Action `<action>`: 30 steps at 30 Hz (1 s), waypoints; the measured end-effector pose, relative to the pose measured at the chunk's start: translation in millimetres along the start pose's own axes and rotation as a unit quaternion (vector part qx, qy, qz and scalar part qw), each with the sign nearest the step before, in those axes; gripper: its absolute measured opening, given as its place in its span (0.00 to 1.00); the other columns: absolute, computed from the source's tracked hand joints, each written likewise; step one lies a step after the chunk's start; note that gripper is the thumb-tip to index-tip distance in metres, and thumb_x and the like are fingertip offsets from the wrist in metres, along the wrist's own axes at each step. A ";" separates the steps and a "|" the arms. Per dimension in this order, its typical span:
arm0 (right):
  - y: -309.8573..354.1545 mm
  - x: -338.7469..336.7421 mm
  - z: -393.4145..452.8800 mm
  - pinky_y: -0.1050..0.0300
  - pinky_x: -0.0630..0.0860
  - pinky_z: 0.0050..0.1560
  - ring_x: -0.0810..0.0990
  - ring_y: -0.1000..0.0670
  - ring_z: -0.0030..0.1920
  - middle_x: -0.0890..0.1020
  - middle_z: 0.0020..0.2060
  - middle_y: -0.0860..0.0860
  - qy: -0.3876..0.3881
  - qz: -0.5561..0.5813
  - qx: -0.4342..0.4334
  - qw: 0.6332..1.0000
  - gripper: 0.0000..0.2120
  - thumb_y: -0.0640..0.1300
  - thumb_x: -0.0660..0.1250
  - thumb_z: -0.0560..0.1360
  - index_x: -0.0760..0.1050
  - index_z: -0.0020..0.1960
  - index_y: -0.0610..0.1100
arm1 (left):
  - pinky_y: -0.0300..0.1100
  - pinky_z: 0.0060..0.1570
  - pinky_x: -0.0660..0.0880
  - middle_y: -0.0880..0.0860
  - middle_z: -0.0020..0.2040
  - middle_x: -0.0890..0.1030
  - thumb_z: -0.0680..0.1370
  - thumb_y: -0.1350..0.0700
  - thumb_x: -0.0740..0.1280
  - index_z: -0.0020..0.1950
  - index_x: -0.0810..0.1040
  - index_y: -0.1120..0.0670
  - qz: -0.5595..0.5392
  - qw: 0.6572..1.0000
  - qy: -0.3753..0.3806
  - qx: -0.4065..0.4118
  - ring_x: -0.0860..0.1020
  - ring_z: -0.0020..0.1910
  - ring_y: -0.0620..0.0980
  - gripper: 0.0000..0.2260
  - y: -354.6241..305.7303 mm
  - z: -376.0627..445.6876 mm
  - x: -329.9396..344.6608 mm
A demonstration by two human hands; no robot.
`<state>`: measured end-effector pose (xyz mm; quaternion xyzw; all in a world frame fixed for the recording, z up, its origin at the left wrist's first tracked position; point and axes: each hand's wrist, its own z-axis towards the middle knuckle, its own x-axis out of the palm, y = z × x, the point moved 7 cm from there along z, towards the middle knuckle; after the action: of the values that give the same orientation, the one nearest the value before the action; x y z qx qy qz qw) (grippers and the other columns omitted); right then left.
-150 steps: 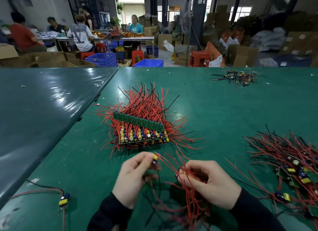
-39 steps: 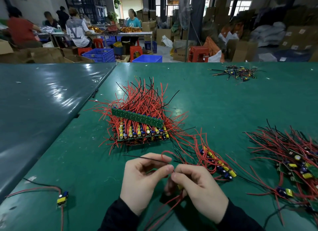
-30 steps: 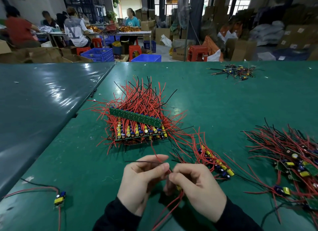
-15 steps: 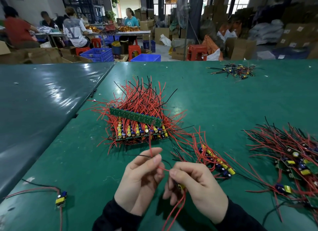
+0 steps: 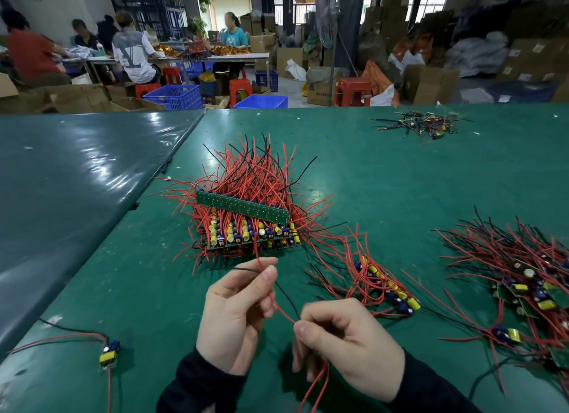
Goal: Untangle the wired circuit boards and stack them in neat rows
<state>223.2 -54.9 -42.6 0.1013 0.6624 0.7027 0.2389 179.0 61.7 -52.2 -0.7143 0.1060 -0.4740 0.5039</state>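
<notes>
Left hand (image 5: pixel 235 317) pinching a red wire (image 5: pixel 278 308), right hand (image 5: pixel 348 345) gripping the same wire lower down; just beyond, stacked boards (image 5: pixel 246 224) on counter (image 5: pixel 385 181).

**Where everything sits on the table**

The stacked boards (image 5: pixel 246 224) lie at frame centre on the table (image 5: pixel 385 181). Below them, the left hand (image 5: pixel 237 314) and right hand (image 5: pixel 348 345) sit side by side. A small bundle (image 5: pixel 385 286) lies right of centre, the tangled pile (image 5: pixel 523 283) at the right edge, a lone board (image 5: pixel 109 352) lower left, and a far heap (image 5: pixel 421 124) upper right.
</notes>
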 end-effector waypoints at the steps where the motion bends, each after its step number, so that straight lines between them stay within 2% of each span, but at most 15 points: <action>1: 0.6 1.1 -0.3 0.64 0.72 0.30 0.77 0.52 0.26 0.82 0.29 0.46 0.008 -0.020 -0.001 1.000 0.15 0.42 0.62 0.75 0.73 0.31 0.48 | 0.32 0.20 0.65 0.50 0.24 0.72 0.58 0.59 0.72 0.35 0.84 0.56 0.024 1.000 -0.002 0.012 0.67 0.20 0.43 0.07 -1.3 -0.6 -0.1; 5: 2.8 5.7 -2.3 0.52 0.70 0.29 0.73 0.42 0.26 0.79 0.28 0.38 0.029 -0.144 -0.028 0.989 0.15 0.41 0.61 0.74 0.71 0.30 0.38 | 0.33 0.20 0.65 0.52 0.27 0.77 0.58 0.62 0.72 0.32 0.83 0.60 0.080 0.995 -0.007 0.054 0.67 0.20 0.44 0.05 -2.7 -3.9 2.3; 8: 2.3 8.6 -2.8 0.49 0.69 0.30 0.71 0.41 0.27 0.76 0.27 0.36 0.046 -0.172 -0.029 0.984 0.15 0.41 0.61 0.74 0.70 0.30 0.35 | 0.33 0.20 0.66 0.51 0.28 0.79 0.59 0.64 0.71 0.29 0.82 0.59 0.078 0.996 -0.007 0.037 0.67 0.20 0.43 0.02 2.3 -6.4 5.2; 10: -0.7 8.2 -1.9 0.55 0.69 0.28 0.72 0.46 0.24 0.78 0.27 0.37 0.055 -0.147 -0.010 0.988 0.15 0.39 0.61 0.74 0.68 0.29 0.39 | 0.32 0.19 0.65 0.51 0.25 0.75 0.63 0.66 0.70 0.28 0.82 0.58 0.061 0.998 -0.019 -0.004 0.67 0.19 0.43 0.05 7.5 -3.7 2.3; 12: -4.9 8.5 -1.1 0.64 0.69 0.27 0.73 0.54 0.22 0.79 0.26 0.43 0.067 -0.077 0.017 0.995 0.15 0.38 0.60 0.75 0.68 0.30 0.41 | 0.32 0.19 0.65 0.50 0.24 0.73 0.65 0.63 0.69 0.28 0.81 0.57 0.036 0.998 -0.026 -0.042 0.67 0.19 0.43 0.07 10.2 -0.5 -1.3; 15: -9.0 10.5 -1.5 0.66 0.69 0.26 0.73 0.56 0.22 0.79 0.27 0.49 0.086 0.009 0.044 0.995 0.15 0.39 0.59 0.75 0.68 0.30 0.40 | 0.32 0.21 0.68 0.52 0.28 0.77 0.63 0.58 0.69 0.30 0.83 0.56 0.026 0.998 -0.010 -0.048 0.70 0.21 0.43 0.04 6.3 1.1 -1.7; 19: -5.8 12.6 -3.2 0.67 0.68 0.26 0.73 0.57 0.22 0.78 0.26 0.50 0.099 0.012 0.049 0.994 0.15 0.39 0.59 0.75 0.68 0.30 0.45 | 0.34 0.22 0.68 0.54 0.27 0.77 0.62 0.59 0.70 0.31 0.83 0.59 0.075 0.997 -0.013 0.024 0.70 0.22 0.44 0.04 -3.6 1.3 -5.0; 23: -0.6 10.8 -2.7 0.54 0.66 0.27 0.69 0.46 0.24 0.74 0.24 0.38 0.055 -0.137 -0.022 0.989 0.14 0.38 0.62 0.73 0.68 0.28 0.42 | 0.34 0.22 0.67 0.54 0.27 0.78 0.61 0.61 0.73 0.26 0.80 0.58 0.202 0.969 -0.012 0.142 0.69 0.21 0.46 0.05 -15.2 -3.7 -1.7; 25: -1.0 11.1 -2.3 0.55 0.66 0.27 0.68 0.49 0.24 0.75 0.24 0.39 0.054 -0.137 -0.022 0.989 0.14 0.38 0.62 0.72 0.68 0.28 0.42 | 0.34 0.22 0.67 0.52 0.27 0.79 0.61 0.61 0.74 0.28 0.82 0.57 0.206 0.972 -0.025 0.110 0.71 0.22 0.45 0.03 -10.8 -1.4 -5.2; 27: -5.0 11.9 -1.8 0.62 0.67 0.27 0.70 0.56 0.22 0.76 0.23 0.46 0.071 -0.093 0.014 0.993 0.14 0.38 0.60 0.73 0.70 0.28 0.42 | 0.34 0.22 0.70 0.50 0.29 0.80 0.60 0.59 0.73 0.31 0.84 0.56 0.151 0.988 -0.040 0.023 0.74 0.26 0.42 0.02 -1.6 4.2 -12.1; 30: -9.6 14.6 -1.8 0.68 0.69 0.26 0.71 0.58 0.21 0.77 0.24 0.51 0.106 -0.005 0.062 0.992 0.14 0.37 0.58 0.74 0.68 0.29 0.41 | 0.32 0.24 0.72 0.50 0.30 0.79 0.60 0.58 0.72 0.33 0.85 0.55 0.063 0.996 -0.040 -0.056 0.75 0.26 0.41 0.04 6.6 9.8 -18.9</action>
<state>211.7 -49.6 -54.8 0.0373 0.7270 0.6658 0.1638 178.8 76.5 -68.8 -0.7517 0.1576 -0.4058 0.4955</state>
